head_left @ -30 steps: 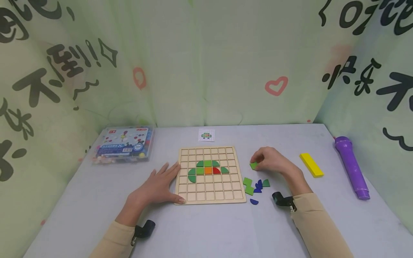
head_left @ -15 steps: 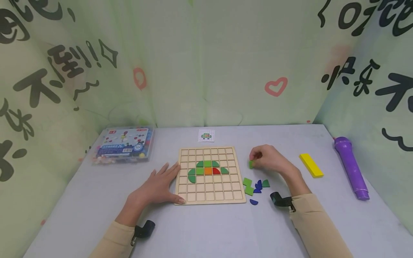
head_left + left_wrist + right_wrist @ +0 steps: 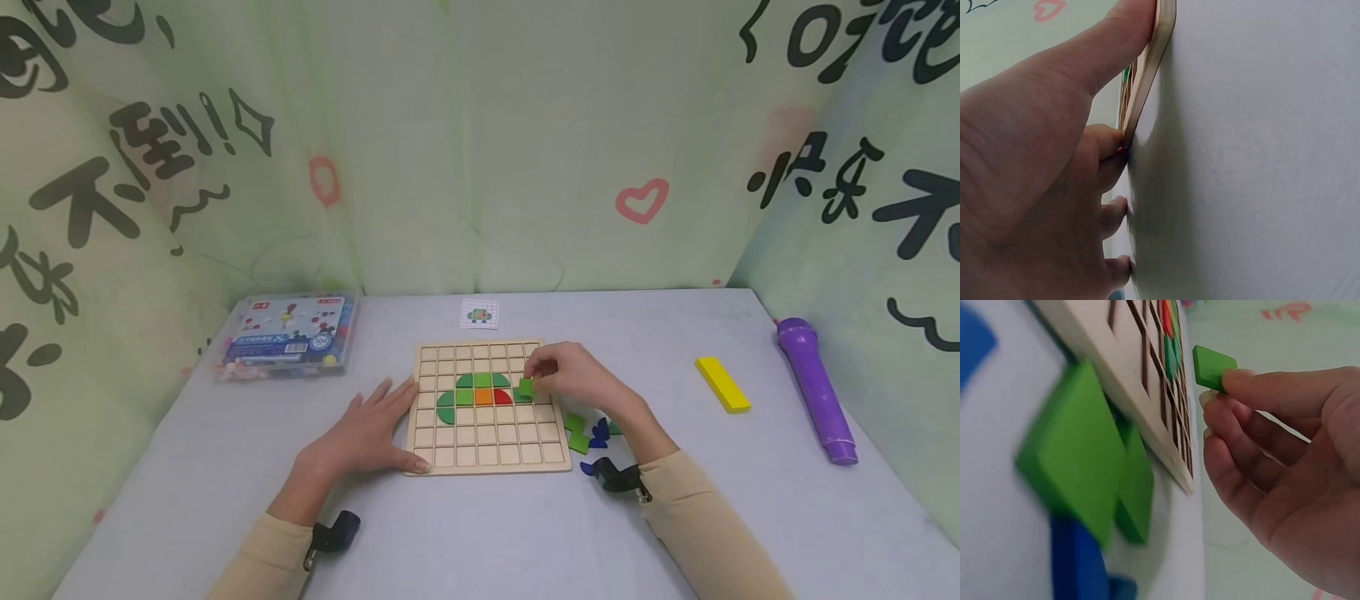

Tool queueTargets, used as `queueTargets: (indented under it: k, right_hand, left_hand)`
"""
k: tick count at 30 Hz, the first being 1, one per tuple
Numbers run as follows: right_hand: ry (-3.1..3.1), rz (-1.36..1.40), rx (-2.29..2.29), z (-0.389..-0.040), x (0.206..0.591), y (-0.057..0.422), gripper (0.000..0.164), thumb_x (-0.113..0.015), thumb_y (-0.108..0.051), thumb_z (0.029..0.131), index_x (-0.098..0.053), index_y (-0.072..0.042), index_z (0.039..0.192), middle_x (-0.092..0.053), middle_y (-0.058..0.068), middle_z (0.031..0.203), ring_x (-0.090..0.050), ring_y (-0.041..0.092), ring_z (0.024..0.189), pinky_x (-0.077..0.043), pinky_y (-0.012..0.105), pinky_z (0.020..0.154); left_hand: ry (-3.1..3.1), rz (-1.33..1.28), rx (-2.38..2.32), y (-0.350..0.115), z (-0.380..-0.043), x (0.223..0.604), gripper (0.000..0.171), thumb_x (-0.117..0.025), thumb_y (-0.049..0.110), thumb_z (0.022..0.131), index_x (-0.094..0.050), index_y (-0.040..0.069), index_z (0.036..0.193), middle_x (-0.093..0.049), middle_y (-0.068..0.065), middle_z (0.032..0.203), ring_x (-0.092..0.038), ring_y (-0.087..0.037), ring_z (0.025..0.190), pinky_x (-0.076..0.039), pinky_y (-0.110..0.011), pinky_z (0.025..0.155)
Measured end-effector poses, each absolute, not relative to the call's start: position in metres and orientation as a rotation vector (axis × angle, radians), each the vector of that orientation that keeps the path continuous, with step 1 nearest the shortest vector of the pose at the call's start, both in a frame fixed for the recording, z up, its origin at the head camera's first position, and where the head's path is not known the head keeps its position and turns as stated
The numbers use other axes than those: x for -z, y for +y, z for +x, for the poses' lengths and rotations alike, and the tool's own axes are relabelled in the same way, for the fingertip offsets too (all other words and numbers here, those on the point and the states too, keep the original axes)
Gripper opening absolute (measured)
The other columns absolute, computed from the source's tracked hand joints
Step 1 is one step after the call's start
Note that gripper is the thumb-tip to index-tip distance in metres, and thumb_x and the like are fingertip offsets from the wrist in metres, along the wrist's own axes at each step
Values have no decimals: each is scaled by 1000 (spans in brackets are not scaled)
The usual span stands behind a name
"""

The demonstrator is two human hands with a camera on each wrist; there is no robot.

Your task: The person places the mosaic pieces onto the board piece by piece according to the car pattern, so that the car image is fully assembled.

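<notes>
A wooden grid board [image 3: 487, 458] lies mid-table, with dark green curved tiles, light green squares, an orange square [image 3: 484, 397] and a red tile [image 3: 502, 397] set in its cells. My left hand [image 3: 360, 433] rests at the board's left side, fingers spread, thumb on the near-left corner. Between thumb and fingertips, my right hand [image 3: 573, 375] pinches a light green square tile [image 3: 1210, 367]. That tile is over the board's right part, overlapping the dark green tile [image 3: 519, 396] there in the head view.
Loose light green squares [image 3: 577, 440] and blue pieces [image 3: 600, 432] lie right of the board. A pattern card [image 3: 479, 315] sits behind it. A clear-lidded box [image 3: 292, 333] stands back left; a yellow block [image 3: 723, 385] and a purple tube [image 3: 817, 392] are on the right.
My right hand has carried the light green square leftward from beside the board to over its right part, turning the tile on the way. The left hand has stayed put.
</notes>
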State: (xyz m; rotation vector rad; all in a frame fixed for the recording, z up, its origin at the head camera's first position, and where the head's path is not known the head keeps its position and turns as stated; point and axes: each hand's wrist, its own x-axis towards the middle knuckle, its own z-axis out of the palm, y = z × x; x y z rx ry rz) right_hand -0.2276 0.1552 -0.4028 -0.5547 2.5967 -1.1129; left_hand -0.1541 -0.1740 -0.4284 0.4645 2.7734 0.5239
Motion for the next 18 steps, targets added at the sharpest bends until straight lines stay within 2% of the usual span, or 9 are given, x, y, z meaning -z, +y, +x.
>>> queueTargets:
  k: [11,18]
  right_hand:
    - [2558,-716,1137,-212,411,97,11,-69,-3,85,-73,-12,86,-70,1,86,-57,13,78,-49,27,71]
    - [2569,-736,1153,-204,415,78,8,-71,-4,85,-74,-11,84,-69,-2,82,-59,11,78,-51,25,72]
  left_hand:
    - [2770,457,-523,-174,-155,430,123,-77,71,67,-21,13,160,-19,-1,168,-11,-38,155,-12,-68,120]
    - [2768,454,-518,-175,-156,432,124,-75,74,66,-20,15,160,-18,0,168,-10,-37,155,-12,-68,120]
